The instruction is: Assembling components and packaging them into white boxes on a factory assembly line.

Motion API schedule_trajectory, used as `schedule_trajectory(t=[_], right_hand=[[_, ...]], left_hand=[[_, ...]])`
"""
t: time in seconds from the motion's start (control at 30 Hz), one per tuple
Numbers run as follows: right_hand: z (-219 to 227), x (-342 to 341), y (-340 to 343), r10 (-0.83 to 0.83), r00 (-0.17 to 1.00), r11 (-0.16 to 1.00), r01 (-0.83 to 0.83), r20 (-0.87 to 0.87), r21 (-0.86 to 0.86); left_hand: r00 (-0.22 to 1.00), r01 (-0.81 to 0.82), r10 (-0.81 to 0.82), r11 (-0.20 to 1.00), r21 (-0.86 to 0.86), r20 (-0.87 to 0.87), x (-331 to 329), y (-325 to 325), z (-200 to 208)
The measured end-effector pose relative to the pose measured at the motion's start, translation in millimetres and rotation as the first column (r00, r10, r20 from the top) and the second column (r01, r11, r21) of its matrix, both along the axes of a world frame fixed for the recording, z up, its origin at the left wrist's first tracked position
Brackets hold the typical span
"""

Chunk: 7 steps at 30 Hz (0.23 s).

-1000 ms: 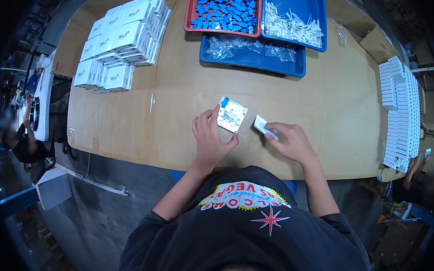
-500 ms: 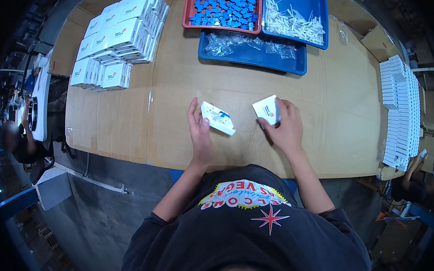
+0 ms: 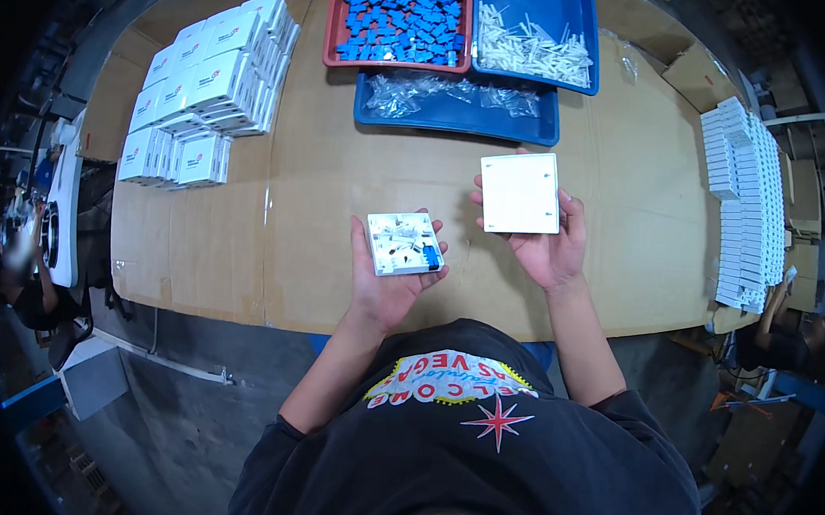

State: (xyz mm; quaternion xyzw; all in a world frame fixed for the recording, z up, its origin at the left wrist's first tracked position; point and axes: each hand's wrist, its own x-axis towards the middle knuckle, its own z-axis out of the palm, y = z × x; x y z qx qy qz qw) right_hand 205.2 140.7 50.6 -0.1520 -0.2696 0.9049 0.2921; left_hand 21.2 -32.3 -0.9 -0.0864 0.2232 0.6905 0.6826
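A: Left hand [image 3: 394, 280] now palm-up, cradling the white base plate [image 3: 404, 243], its blue insert at 4 o'clock.

B: Right hand [image 3: 546, 241]?

A: Turned up since half a second ago, gripping the square white cover [image 3: 520, 192], at 2 o'clock of the base. Both above the wooden table [image 3: 314, 187].

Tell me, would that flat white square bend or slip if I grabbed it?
The white square plate probably stays stiff: it lies flat across the right hand without sagging. It looks smooth, so maybe a bit slippery. Being thin, it seems light.
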Motion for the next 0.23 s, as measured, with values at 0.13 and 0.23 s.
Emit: schedule_trajectory(t=[0.13,0.23], right_hand=[[-1.8,-0.9,4.9,0.044,0.994,0.997,-0.051,-0.101,-0.064],[-2.6,-4.8,2.4,0.017,1.000,0.996,-0.017,0.003,-0.092]], left_hand=[[0.999,0.034,-0.035,0.999,0.041,0.021,3.4,0.9,1.0],[0.995,0.093,-0.092,0.994,0.060,-0.027,5.7,0.7,-1.7]])
